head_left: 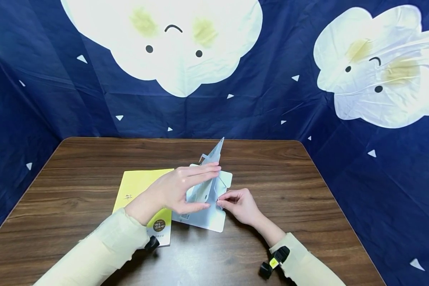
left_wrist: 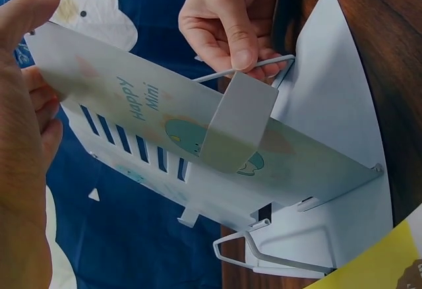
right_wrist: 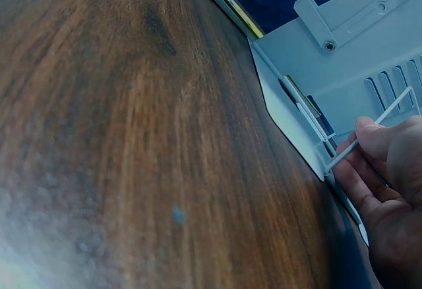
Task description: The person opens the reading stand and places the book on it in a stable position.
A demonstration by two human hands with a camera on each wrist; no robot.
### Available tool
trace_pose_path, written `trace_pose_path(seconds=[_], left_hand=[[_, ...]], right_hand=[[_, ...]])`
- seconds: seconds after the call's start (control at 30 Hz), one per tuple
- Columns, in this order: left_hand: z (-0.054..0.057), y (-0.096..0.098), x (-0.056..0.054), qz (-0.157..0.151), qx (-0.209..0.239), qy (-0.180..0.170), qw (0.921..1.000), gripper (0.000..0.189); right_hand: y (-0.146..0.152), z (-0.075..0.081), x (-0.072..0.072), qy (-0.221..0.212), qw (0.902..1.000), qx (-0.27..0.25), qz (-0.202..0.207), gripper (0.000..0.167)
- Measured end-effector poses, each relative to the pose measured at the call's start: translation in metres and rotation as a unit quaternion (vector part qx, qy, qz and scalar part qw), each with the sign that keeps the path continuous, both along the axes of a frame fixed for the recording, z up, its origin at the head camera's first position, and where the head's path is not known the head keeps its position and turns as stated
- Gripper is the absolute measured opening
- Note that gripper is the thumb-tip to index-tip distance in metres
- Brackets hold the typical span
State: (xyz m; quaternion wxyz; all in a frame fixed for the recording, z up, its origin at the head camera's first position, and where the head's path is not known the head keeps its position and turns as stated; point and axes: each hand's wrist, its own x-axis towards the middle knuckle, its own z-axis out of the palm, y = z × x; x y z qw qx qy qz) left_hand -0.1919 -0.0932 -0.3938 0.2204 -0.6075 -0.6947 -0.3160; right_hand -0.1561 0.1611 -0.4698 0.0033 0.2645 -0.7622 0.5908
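Note:
A pale blue-white metal book stand [head_left: 209, 221] stands half unfolded on the table, its base plate down and its panel [left_wrist: 105, 78] tilted up. The panel bears "Happy Mini" lettering, a cartoon print and a row of slots. My left hand [head_left: 182, 186] holds the panel by its upper part, thumb at one edge and fingers toward the other. Behind the panel, my right hand [head_left: 240, 204] pinches a thin wire support leg [right_wrist: 394, 103] between thumb and fingers, close over the base. A bent wire page holder [left_wrist: 290, 260] sticks out at the panel's lower end.
A yellow book [head_left: 139, 184] with a white lower strip lies left of the stand, partly under my left forearm. The wooden table [head_left: 289, 178] reaches back to a dark blue cloth [head_left: 93, 107] with cloud prints.

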Motion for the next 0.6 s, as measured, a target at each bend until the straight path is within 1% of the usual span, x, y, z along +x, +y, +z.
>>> trace_pose_path(seconds=[0.2, 0.43, 0.6], left_hand=[[0.001, 0.001, -0.001, 0.000, -0.002, 0.001, 1.0000, 0.069], [0.001, 0.000, 0.000, 0.001, -0.006, -0.009, 0.9999, 0.069], [0.000, -0.001, 0.000, 0.004, -0.005, -0.008, 0.9999, 0.069]], right_hand=[[-0.001, 0.000, 0.000, 0.000, 1.0000, 0.001, 0.001, 0.005], [0.005, -0.027, -0.015, -0.006, 1.0000, 0.003, 0.004, 0.007], [0.006, -0.020, -0.014, -0.005, 0.9999, -0.014, 0.000, 0.005]])
